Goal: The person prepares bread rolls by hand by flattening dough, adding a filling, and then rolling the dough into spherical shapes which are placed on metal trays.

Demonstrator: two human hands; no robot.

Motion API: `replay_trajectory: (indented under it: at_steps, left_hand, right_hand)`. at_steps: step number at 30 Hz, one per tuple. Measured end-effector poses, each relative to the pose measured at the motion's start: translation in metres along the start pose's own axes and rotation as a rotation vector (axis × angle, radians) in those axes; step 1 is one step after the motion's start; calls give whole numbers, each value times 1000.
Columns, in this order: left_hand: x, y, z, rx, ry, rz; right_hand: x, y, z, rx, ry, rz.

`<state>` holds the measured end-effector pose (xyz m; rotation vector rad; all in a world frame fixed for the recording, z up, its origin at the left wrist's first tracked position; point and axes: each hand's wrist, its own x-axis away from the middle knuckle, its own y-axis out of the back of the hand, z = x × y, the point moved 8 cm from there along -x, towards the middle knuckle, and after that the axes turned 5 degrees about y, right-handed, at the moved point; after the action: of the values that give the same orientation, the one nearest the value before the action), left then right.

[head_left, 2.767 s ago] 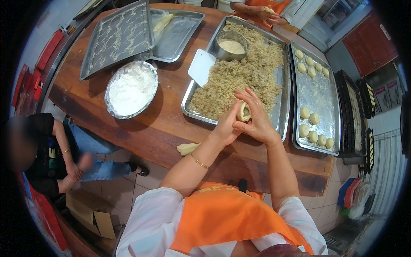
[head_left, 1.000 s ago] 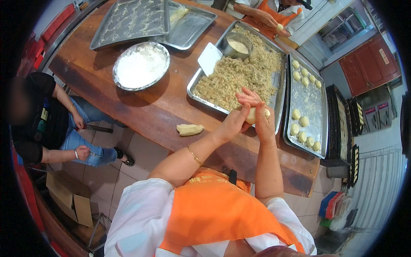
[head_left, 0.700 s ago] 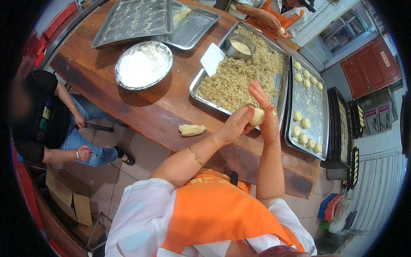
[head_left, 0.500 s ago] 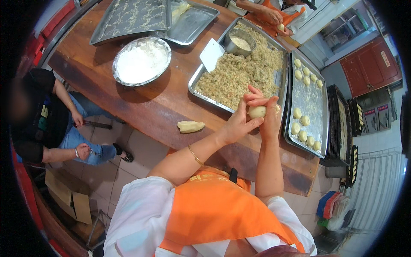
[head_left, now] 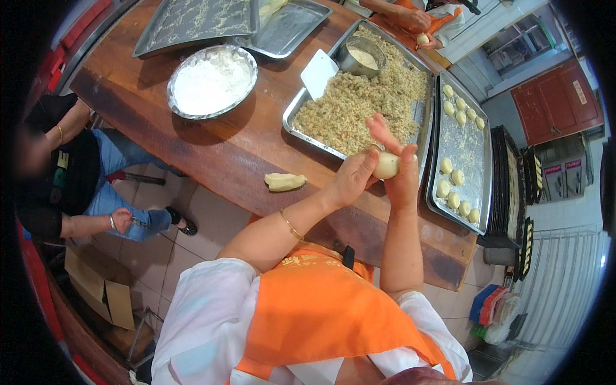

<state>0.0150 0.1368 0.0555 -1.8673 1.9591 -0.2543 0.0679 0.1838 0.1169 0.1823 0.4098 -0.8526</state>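
A smooth, pale dough ball (head_left: 386, 165) sits between my two hands, above the near edge of the filling tray. My left hand (head_left: 351, 176) is closed around its left side, with the thumb along the top. Against its right side presses my right hand (head_left: 403, 176), some of its fingers reaching up and away past the ball. The undersides of the fingers are hidden. A strip of pale dough (head_left: 285, 182) lies on the wooden table to the left of my hands. Beyond them, a metal tray (head_left: 312, 142) holds a crumbly, speckled filling (head_left: 359, 109).
A white scraper (head_left: 318, 74) and a round metal tin (head_left: 354, 54) stand in the filling. To the right, a tray (head_left: 463, 157) carries several dough balls. A bowl of white flour (head_left: 212, 82) and flat trays (head_left: 199, 25) are at left. One person sits left; another works opposite.
My hands have shifted around the dough ball, which shows more fully now. The right fingers point further up. The seated person at left has raised one arm toward the head.
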Motion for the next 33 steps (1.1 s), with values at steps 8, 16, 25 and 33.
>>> replay_trajectory:
  at_steps: [8, 16, 25, 33]
  left_hand:
    - [2, -5, 3, 410, 37, -160]
    - [4, 4, 14, 676, 73, -240]
    - [7, 14, 11, 608, 88, -119]
    - [5, 14, 8, 734, 129, -155]
  right_hand:
    - [-6, 21, 23, 854, 19, 53]
    - [-1, 35, 17, 688, -247, 109]
    - [-7, 34, 17, 620, -247, 258]
    - [-12, 22, 23, 768, -160, 374]
